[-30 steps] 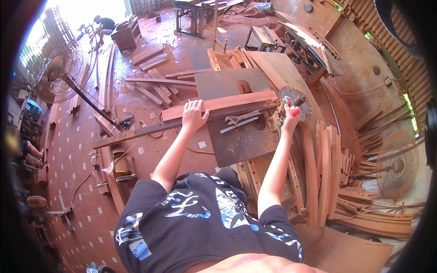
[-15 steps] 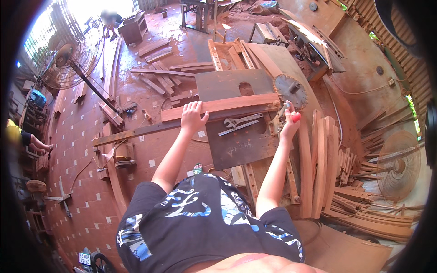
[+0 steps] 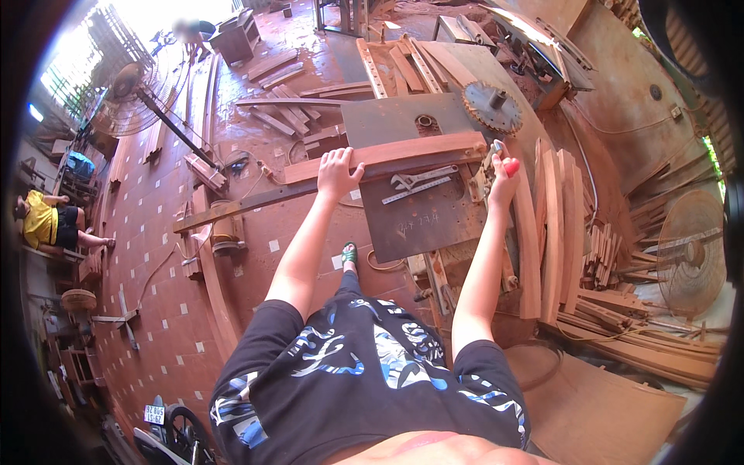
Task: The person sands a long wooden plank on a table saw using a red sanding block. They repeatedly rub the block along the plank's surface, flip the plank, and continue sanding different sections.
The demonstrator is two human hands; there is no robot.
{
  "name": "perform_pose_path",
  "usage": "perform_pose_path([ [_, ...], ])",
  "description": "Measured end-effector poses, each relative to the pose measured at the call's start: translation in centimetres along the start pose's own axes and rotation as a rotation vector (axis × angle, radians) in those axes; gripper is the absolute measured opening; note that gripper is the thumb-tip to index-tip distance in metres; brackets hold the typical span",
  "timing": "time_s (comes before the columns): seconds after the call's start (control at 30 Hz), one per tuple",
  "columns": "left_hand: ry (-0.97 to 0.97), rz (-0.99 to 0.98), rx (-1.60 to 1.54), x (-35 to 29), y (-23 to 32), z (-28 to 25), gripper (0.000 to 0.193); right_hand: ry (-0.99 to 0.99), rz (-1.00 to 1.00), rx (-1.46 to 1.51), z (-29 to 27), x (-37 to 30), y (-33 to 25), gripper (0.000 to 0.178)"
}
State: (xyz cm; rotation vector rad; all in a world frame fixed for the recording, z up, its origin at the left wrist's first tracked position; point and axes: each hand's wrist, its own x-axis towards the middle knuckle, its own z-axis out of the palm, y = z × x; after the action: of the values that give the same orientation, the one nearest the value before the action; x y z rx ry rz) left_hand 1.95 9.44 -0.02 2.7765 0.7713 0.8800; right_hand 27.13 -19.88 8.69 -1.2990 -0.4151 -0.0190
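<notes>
A long reddish wooden board lies across the dark metal saw table, along a long metal bar. My left hand is over the board's left part, fingers curled across its top and thumb apart. My right hand is closed round a small metal fitting with a red knob, beside the board's right end. What the fingers cover there is hidden. Just beyond that end stands a round toothed saw blade. An adjustable wrench and a metal ruler lie on the table between my hands.
Curved wooden pieces lean to the right of the table. A standing fan is at far left, another fan at right. Loose planks lie on the tiled floor. A person in yellow is at the left edge.
The view has shifted, so the table and board appear slightly higher and further right. More of the person in yellow shows, and my green-sandalled foot is more visible. Both hands keep their places.
</notes>
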Motion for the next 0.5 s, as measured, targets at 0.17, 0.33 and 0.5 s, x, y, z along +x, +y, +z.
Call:
perform_pose_path([
  [0.17,0.026,-0.015,0.023,-3.5,2.4,-1.6,0.053,0.063,0.004,0.006,-1.8,-3.4,-2.0,0.023],
  [0.33,0.024,0.002,0.019,-6.4,4.7,-2.5,0.053,0.118,0.026,-0.034,-5.7,-5.6,-2.1,0.035],
  [0.5,0.028,0.005,0.018,-7.3,4.7,-2.7,0.056,0.087,0.013,-0.042,-6.2,-6.2,-2.7,0.032],
])
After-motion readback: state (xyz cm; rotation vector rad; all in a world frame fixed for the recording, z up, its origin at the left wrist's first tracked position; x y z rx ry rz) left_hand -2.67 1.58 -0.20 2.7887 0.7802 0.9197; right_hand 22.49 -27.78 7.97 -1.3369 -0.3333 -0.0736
